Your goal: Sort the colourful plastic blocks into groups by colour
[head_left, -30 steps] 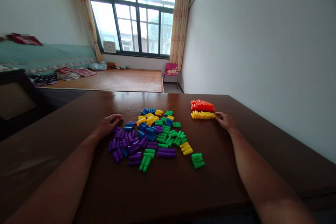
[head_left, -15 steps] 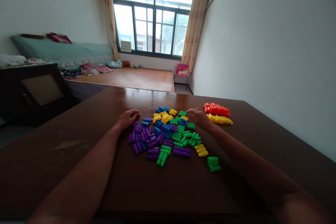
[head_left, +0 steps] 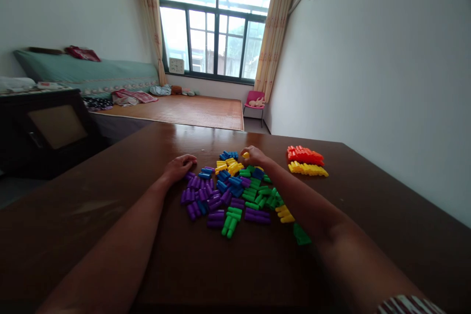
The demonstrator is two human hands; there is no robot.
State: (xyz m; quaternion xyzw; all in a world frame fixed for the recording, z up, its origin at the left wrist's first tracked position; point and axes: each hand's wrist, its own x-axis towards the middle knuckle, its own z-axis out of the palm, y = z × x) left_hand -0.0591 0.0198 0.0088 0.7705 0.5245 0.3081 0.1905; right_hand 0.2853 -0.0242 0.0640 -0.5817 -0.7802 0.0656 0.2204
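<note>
**Right hand crosses to the far yellow piece**

The right hand (head_left: pixel 253 155) now sits at the far edge of the heap (head_left: pixel 235 191), its fingers closed around a small yellow piece (head_left: pixel 245 155) that shows at the fingertips. Half a second ago this hand was further right, near the green pieces beside the sorted rows; a second ago it was touching the yellow row (head_left: pixel 307 169) itself. So it has travelled leftward across the pile, and the forearm now lies over the right part of the heap, hiding some of the green pieces (head_left: pixel 257 191).

The left hand (head_left: pixel 179 166) has not shifted: it rests palm down on the table (head_left: pixel 91 216), fingers curled loosely, tips touching the purple pieces (head_left: pixel 200 196) at the left edge of the heap. It grips nothing that can be seen.

The heap lies in the middle of the table, mixing purple, blue, green and yellow. A lone green piece (head_left: pixel 301 235) lies near the right forearm, apart from the rest.

Well to the right of the heap, the orange row (head_left: pixel 304 155) and the yellow row lie side by side, touching, unchanged. Beyond the table are a window (head_left: pixel 213 34) and a small pink chair (head_left: pixel 255 100).
</note>
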